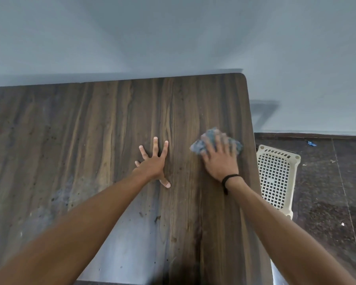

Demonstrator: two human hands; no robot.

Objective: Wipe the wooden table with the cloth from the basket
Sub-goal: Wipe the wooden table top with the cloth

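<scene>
A dark wooden table (90,130) fills most of the view, its right edge and far right corner in sight. A crumpled blue-grey cloth (197,147) lies on the table near its right edge. My right hand (218,159) presses flat on top of the cloth with its fingers spread over it; the hand and cloth are blurred. My left hand (153,163) rests flat on the bare wood just left of the cloth, fingers spread wide. A cream plastic basket (275,177) with a grid wall stands on the floor right beside the table.
A pale wall runs behind the table. Dark tiled floor (327,192) lies to the right, with a small blue scrap (311,143) near the wall. Dull smudges and specks mark the table's left and near parts.
</scene>
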